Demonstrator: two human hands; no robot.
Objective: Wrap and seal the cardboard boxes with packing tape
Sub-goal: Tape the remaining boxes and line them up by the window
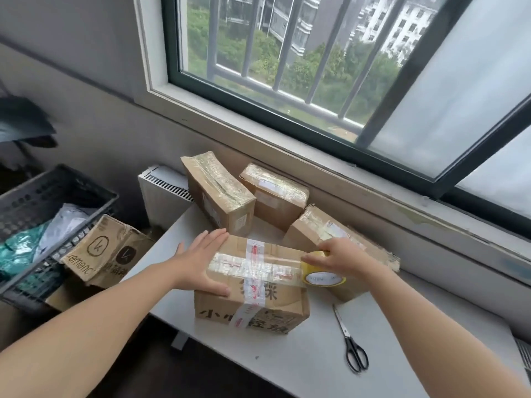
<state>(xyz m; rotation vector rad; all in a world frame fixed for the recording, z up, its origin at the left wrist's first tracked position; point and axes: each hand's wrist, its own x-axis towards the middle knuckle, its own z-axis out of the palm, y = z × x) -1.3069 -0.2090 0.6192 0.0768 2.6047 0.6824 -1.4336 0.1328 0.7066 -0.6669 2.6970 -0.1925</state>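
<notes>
Our left hand (pixel 205 259) lies flat, fingers straight, on the cardboard box (pixel 253 285); our right hand (pixel 334 258) curls round the tape roll (pixel 323 275) at the box's right edge.
We judge one strip is laid across the top, with the sides left to wrap. Beyond our hands, three taped boxes (pixel 218 193) look done. Scissors (pixel 352 343) lie nearer us than the right hand on the white surface (pixel 287 366), under a barred window (pixel 287 67).

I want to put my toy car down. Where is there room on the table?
Bare table lies in front of the near box and on both sides of the scissors. The back is crowded with taped boxes, and the right hand holds the tape roll.
</notes>
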